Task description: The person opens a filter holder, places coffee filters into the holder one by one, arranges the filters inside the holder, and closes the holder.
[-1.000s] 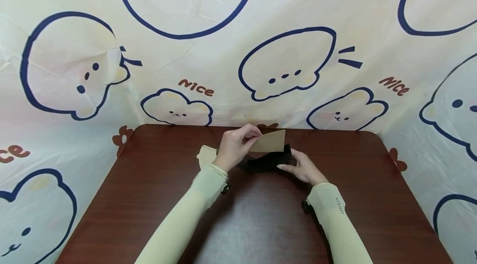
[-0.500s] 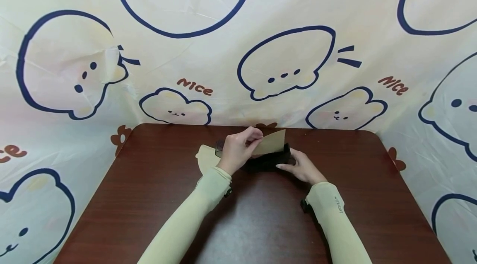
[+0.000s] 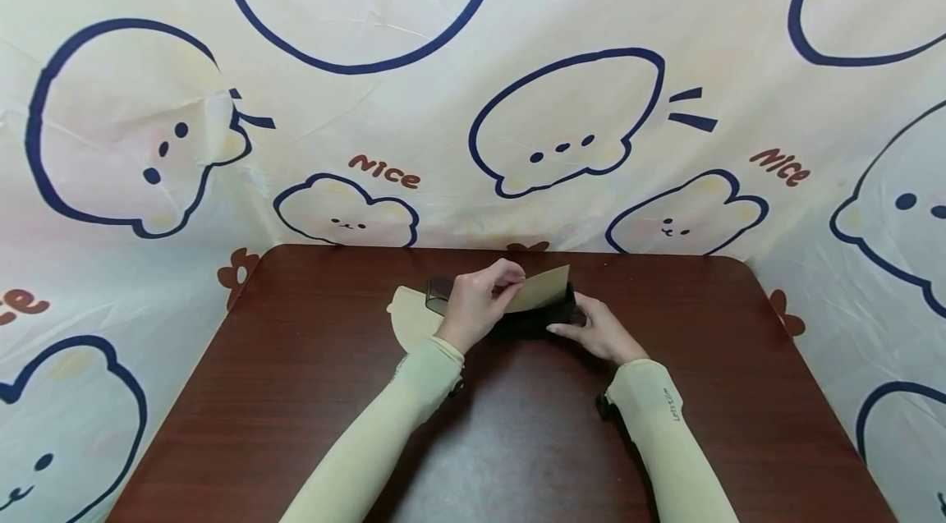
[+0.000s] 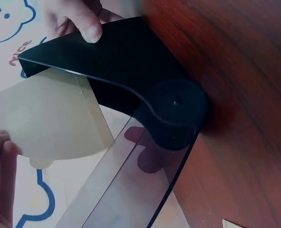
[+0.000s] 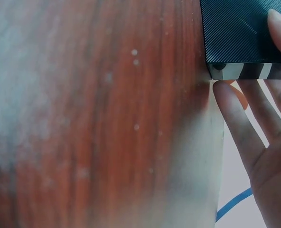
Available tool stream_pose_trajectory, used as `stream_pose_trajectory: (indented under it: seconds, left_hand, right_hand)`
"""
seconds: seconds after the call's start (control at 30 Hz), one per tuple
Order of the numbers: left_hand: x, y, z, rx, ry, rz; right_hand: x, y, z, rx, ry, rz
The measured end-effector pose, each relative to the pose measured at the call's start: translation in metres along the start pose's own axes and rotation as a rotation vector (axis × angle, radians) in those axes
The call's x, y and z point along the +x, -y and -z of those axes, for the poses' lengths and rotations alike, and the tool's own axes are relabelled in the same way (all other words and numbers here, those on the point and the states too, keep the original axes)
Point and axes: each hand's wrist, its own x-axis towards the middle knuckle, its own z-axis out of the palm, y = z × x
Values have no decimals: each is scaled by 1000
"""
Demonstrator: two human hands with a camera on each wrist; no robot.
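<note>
My left hand (image 3: 476,305) pinches a tan paper coffee filter (image 3: 545,290) between thumb and fingers. In the left wrist view this coffee filter (image 4: 50,118) shows a crimped seam and a small tab, and its far edge reaches into the opening of a black filter holder (image 4: 116,57). A smoky clear lid (image 4: 130,175) hangs swung open from the holder's round hinge. My right hand (image 3: 602,330) grips the holder's right end, thumb on the near side. In the right wrist view, the holder's ribbed face (image 5: 245,33) shows beside the fingers. The holder's inside is mostly hidden.
More tan filter paper (image 3: 410,319) lies on the brown table (image 3: 517,441), left of the holder and partly behind the left hand. A printed cloth (image 3: 443,137) hangs along the table's back and sides.
My left hand has shifted slightly right and down, lowering the coffee filter toward the holder. More of the clear lid shows at left. The right hand has stayed almost still.
</note>
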Motion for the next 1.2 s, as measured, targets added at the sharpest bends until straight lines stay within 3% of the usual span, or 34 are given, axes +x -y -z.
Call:
stream_pose_trajectory:
  seconds: [0.73, 1.2]
  left_hand:
    - [-9, 6, -17, 112, 66, 42]
    - [-10, 2, -23, 234, 136, 114]
  right_hand:
    - [0, 0, -1, 6, -2, -20]
    - [0, 2, 0, 22, 5, -10]
